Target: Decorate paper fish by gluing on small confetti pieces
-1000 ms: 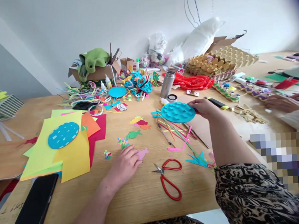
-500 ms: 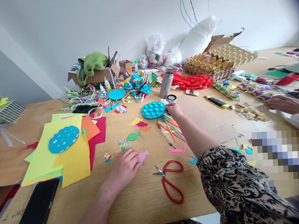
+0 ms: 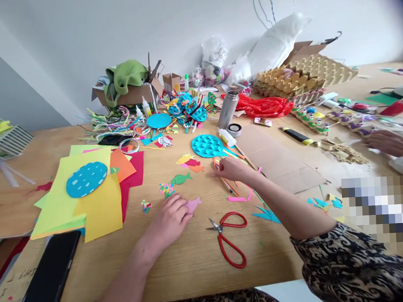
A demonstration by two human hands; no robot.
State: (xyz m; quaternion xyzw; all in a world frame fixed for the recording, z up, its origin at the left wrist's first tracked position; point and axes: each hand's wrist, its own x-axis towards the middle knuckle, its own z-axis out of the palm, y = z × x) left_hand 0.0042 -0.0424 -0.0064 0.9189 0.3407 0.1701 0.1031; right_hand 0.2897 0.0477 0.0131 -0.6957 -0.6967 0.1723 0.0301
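Observation:
My left hand (image 3: 171, 218) lies on the table with its fingers stretched and slightly bent. Its fingertips touch a pinkish-purple paper fish (image 3: 192, 205) and lie close to a green paper fish (image 3: 181, 178) and a small pile of paper confetti (image 3: 166, 189). My right hand (image 3: 235, 169) is over thin paper strips and a paintbrush (image 3: 228, 184); its fingers are curled and blurred, so whether they hold anything is unclear. Just beyond it lies a blue disc with scale-shaped pieces (image 3: 207, 145), beside a white bottle (image 3: 227, 138). Red-handled scissors (image 3: 220, 229) lie spread between my arms.
Coloured paper sheets (image 3: 103, 210) carry a spotted blue oval (image 3: 87, 180) at left, near a black phone (image 3: 47, 276). Behind stand a metal flask (image 3: 228, 110) and a tape roll (image 3: 234, 130). A cutter knife (image 3: 296, 135) and another person's hand (image 3: 392, 143) are at right.
My right hand has left the edge of the blue scaled disc and come back toward me, uncovering the white bottle. My left hand stays in place. The view has shifted slightly.

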